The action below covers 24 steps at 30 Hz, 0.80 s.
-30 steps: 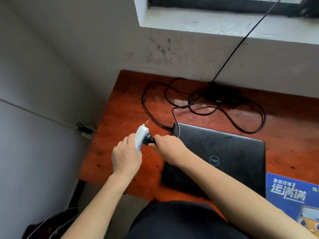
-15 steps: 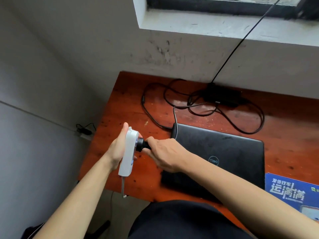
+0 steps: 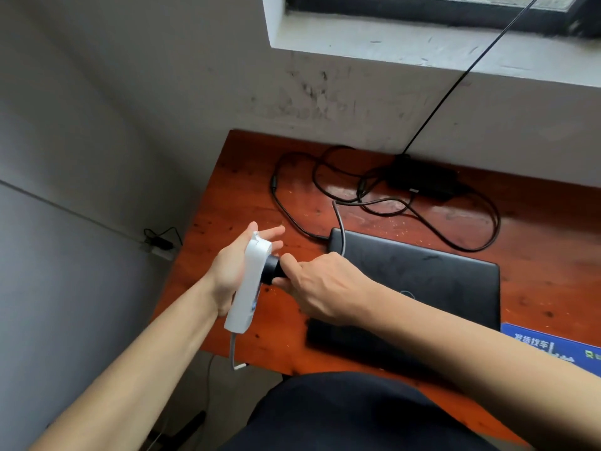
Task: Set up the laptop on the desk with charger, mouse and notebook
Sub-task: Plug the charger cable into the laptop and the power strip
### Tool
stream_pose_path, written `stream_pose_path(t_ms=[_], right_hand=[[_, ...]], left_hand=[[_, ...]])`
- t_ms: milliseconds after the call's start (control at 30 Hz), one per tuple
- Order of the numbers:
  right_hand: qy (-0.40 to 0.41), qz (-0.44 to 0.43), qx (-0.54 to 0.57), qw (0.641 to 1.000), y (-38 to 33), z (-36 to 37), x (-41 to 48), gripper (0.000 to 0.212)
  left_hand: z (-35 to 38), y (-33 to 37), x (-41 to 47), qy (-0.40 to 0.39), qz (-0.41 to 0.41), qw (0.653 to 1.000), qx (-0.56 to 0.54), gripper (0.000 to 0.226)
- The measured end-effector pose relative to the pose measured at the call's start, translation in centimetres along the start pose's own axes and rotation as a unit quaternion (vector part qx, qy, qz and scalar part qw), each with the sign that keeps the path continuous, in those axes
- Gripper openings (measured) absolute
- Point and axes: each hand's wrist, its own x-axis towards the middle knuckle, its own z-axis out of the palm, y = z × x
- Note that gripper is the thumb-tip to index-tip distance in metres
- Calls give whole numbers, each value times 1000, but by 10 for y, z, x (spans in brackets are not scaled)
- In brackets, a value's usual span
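Note:
My left hand holds a white power strip upright over the desk's left edge, fingers stretched behind it. My right hand grips the charger's black plug, which is pressed against the strip's face. A closed black laptop lies flat on the reddish wooden desk. The charger brick sits at the back by the wall, its looped cable running to the laptop's left rear corner. A blue notebook shows at the right edge. No mouse is in view.
A grey wall and window ledge back the desk. A thin black cable runs from the window down to the charger brick. On the left wall there is a small socket with a black wire. The strip's white cord hangs below the desk edge.
My left hand has lifted and turned the power strip so its full length shows. My right hand still presses the plug against it, and both hands sit slightly lower.

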Motion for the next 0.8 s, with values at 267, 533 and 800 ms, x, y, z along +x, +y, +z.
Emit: stream_pose_path(t_ms=[267, 533, 800], right_hand=[[-5, 134, 110, 985, 20, 37, 2, 30], [32, 212, 116, 970, 50, 68, 16, 28], [-73, 266, -15, 961, 86, 87, -7, 63]], left_hand=[[9, 1, 27, 47, -12, 997, 55, 69], [-4, -66, 20, 26, -29, 998, 40, 84], [-11, -106, 52, 203, -31, 978, -37, 60]])
